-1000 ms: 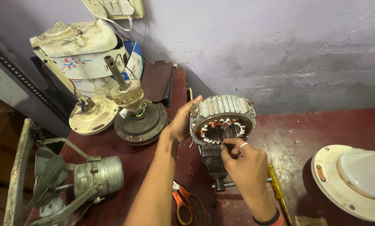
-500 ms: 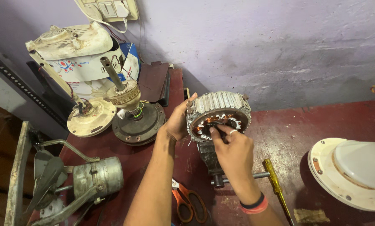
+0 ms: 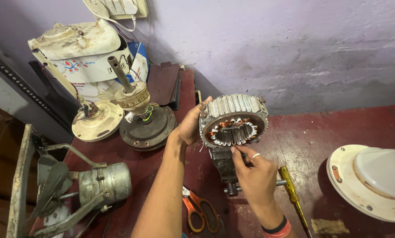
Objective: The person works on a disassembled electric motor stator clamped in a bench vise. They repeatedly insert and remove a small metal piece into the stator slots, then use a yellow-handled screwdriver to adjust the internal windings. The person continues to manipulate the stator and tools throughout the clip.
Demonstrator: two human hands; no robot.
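1. The round motor stator (image 3: 234, 121) stands on edge on a small vise (image 3: 226, 165) on the red desk (image 3: 321, 128).
2. The left hand (image 3: 192, 125) grasps its left rim.
3. The right hand (image 3: 254, 172) touches its lower inner edge with the fingertips (image 3: 235, 150), the grip half closed.
4. Orange scissors (image 3: 197, 211) and a yellow screwdriver (image 3: 294, 198) lie near.

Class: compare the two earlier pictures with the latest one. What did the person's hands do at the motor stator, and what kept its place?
The right hand slid from the stator bore down to its lower rim. The left hand kept gripping the stator's left side; the stator stayed on the vise, scissors and screwdriver unmoved.
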